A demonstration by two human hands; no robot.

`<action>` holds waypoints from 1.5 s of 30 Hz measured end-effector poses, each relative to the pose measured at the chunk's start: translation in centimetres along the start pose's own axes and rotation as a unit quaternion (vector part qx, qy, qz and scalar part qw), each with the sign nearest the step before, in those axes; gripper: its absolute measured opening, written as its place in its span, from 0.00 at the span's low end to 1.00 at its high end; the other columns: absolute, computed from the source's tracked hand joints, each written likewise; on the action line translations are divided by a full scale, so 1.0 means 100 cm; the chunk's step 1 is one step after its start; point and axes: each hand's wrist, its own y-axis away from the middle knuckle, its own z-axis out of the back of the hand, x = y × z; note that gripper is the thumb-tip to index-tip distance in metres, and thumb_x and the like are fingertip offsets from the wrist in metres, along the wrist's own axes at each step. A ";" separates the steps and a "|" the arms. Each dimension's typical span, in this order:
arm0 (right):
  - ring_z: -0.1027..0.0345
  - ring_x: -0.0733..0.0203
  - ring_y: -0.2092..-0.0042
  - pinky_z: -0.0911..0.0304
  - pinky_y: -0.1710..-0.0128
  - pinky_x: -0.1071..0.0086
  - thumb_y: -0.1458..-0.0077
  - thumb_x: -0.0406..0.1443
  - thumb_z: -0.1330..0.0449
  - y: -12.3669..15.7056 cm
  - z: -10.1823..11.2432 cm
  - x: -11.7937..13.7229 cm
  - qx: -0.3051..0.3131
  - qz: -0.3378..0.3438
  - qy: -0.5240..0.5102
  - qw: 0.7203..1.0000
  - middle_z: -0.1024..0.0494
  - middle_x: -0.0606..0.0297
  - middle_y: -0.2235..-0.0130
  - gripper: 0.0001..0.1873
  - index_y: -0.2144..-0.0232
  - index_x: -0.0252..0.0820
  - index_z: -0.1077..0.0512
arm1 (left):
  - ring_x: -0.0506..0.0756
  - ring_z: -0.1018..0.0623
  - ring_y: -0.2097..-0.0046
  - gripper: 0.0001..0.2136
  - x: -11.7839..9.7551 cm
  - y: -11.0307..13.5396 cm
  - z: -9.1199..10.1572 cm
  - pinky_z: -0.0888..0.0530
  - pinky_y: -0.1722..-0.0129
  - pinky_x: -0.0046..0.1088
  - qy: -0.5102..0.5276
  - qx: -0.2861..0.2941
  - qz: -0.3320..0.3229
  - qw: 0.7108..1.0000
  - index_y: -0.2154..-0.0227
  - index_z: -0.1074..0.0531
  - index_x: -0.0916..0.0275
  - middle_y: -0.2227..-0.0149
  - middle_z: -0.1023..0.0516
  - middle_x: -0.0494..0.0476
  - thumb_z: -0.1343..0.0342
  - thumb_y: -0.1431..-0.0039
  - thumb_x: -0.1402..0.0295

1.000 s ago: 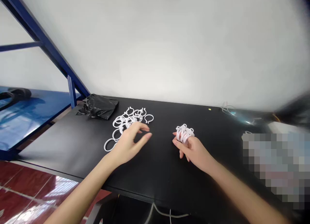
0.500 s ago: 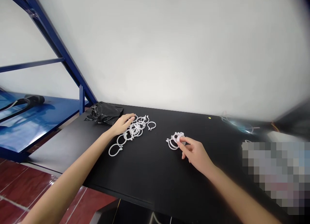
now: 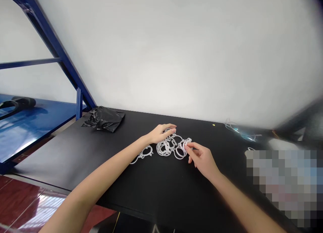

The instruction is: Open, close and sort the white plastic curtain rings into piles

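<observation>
i have white curtain rings (image 3: pixel 163 153) heaped on the dark surface (image 3: pixel 202 199), just below the left fingers and left of the right fingers. i'd judge each one very light, thin and springy, likely smooth plastic: stiff enough to keep its circle, but able to flex at the gap. a hard squeeze across the opening could bend one, and the little eyelets look ready to snag on their neighbours. i'd pinch the plain side of the band, opposite the eyelets, or take several together through their middles.

my right hand (image 3: pixel 203 159) pinches a few rings between thumb and forefinger, at the right end of the heap. my left hand (image 3: pixel 158 133) lies palm down over the far rings, fingers long and loosely bent; i cannot tell whether they grip one or only rest there.

left of the heap, one ring lies beside the left forearm, and another is partly covered by it. the rings under the left palm are mostly hidden, and the overlaps stop me counting. beyond the right fingers, eyeglasses (image 3: pixel 247 137) blur into the surface; nearer me, something is pixelated past recognition. the black plastic bag (image 3: pixel 104 119), left of the left fingers, hides any contents.
</observation>
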 end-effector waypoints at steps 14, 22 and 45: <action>0.36 0.46 0.45 0.36 0.48 0.53 0.42 0.48 0.43 -0.001 0.002 -0.005 -0.105 0.143 0.182 0.967 0.28 0.54 0.47 0.21 0.53 0.43 0.28 | 0.67 0.49 0.31 0.35 -0.008 0.125 0.022 0.46 0.34 0.51 -0.178 -0.022 0.062 0.982 0.35 0.48 0.58 0.31 0.50 0.64 0.49 0.40 0.47; 0.53 0.43 0.33 0.48 0.37 0.45 0.49 0.53 0.37 -0.003 -0.005 -0.006 0.049 0.111 0.171 0.978 0.45 0.56 0.33 0.38 0.39 0.51 0.41 | 0.72 0.54 0.31 0.56 0.001 0.071 -0.004 0.49 0.35 0.55 -0.147 0.046 -0.050 0.987 0.32 0.60 0.57 0.30 0.57 0.67 0.37 0.59 0.41; 0.30 0.49 0.47 0.38 0.45 0.52 0.41 0.44 0.45 -0.048 0.000 -0.004 -0.066 0.130 0.137 0.980 0.22 0.55 0.52 0.14 0.62 0.43 0.24 | 0.63 0.33 0.39 0.29 -0.005 0.053 -0.010 0.37 0.39 0.41 0.011 -0.059 0.003 0.998 0.46 0.32 0.56 0.41 0.30 0.59 0.37 0.49 0.51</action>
